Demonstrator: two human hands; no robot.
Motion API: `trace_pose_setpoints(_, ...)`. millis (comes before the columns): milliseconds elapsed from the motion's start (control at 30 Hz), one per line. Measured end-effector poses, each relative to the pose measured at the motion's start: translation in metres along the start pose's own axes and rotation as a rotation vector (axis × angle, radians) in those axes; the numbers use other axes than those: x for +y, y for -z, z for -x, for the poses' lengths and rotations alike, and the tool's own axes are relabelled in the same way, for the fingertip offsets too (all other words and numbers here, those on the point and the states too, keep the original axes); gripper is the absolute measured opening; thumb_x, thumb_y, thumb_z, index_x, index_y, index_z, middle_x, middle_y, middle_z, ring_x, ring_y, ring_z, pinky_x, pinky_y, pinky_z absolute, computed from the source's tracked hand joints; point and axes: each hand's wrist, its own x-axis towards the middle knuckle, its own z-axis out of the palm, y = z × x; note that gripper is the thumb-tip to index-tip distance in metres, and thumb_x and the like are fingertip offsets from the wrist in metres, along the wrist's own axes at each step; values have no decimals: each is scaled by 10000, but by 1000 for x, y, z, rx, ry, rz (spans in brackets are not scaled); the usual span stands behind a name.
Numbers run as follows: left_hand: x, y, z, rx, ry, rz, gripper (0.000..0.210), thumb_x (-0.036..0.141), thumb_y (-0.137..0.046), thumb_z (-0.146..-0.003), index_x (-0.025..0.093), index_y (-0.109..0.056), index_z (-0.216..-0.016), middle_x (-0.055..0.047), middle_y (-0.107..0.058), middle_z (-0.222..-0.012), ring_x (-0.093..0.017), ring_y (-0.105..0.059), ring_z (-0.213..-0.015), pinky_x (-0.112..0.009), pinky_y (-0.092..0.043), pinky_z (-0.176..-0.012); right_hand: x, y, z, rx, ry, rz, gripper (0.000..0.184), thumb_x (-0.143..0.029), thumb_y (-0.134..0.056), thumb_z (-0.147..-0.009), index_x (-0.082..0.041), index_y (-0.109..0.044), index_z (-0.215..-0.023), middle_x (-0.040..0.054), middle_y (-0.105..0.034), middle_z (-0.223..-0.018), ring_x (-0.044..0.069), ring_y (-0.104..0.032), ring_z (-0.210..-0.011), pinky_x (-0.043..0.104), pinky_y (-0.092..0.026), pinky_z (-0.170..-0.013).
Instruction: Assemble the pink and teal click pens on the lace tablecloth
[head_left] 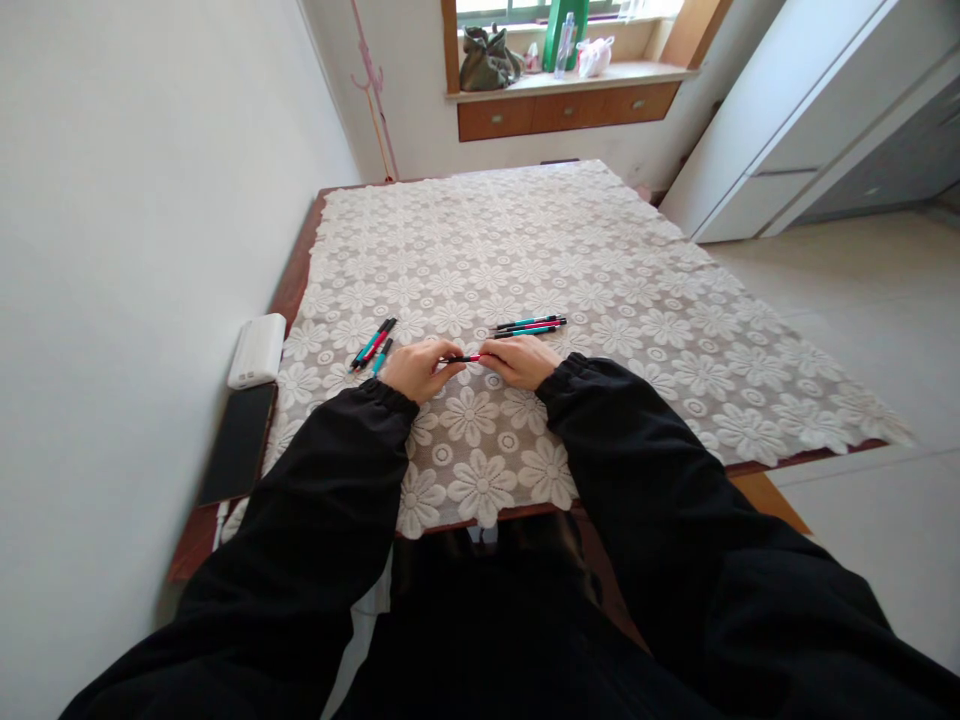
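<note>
Where left hand (420, 371) faces right hand (521, 361), a pen (472, 358) (pinched) bridges both.

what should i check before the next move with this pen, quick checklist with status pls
1. Left hand gripping the pen: ok, fingers at its dark part.
2. Right hand gripping it too: ok, at the red part.
3. Both pen ends visible: not ok, fingers cover them.
4. Pens on the left clear of the left hand: cannot tell, the nearest meets it in view.
5. Dark flat device away from both hands: ok, near the table's left edge.
</note>
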Motion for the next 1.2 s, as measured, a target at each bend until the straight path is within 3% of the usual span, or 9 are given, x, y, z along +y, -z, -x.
trace_pose_setpoints(267,5,-1,-1,-125,31,-51,289,423,-564,-1039,236,-753,-1151,-49,-808,-995,-211,-728,-822,-310,-489,-752,-7,4,-2,-102,-36,98,375,-386,-383,-1117,-182,-672,-994,97,-747,-925,204,-628,-804,319,-267,-695)
trace_pose_setpoints(633,22,7,-2,-227,114,-222,334,376,-434,-1077,236,-735,-1043,-75,-796,-982,-268,-717,-892,-352,-335,-681,-17,1,-3,-204,-108,278,469,-419,-326,-1134,-154,-712,-1115,134,-776,-945,214,-641,-754,339,-215,-648)
trace_pose_setpoints(900,22,6,-1,-265,137,-265,352,358,-395,-1056,226,-713,-985,-98,-762,-881,-272,-677,-819,-359,-266,-661,-22,2,-2,-233,-89,327,530,-452,-289,-1136,-143,-720,-1129,151,-783,-914,225,-669,-754,347,-190,-620)
trace_pose_setpoints(1200,20,9,-3,-267,169,-141,404,403,-378,-1031,219,-620,-764,-60,-637,-686,-216,-550,-661,-347,-228,-627,-29,7,-2,-211,-31,386,441,-394,-361,-1140,-129,-713,-1107,136,-776,-903,222,-675,-782,351,-188,-620)
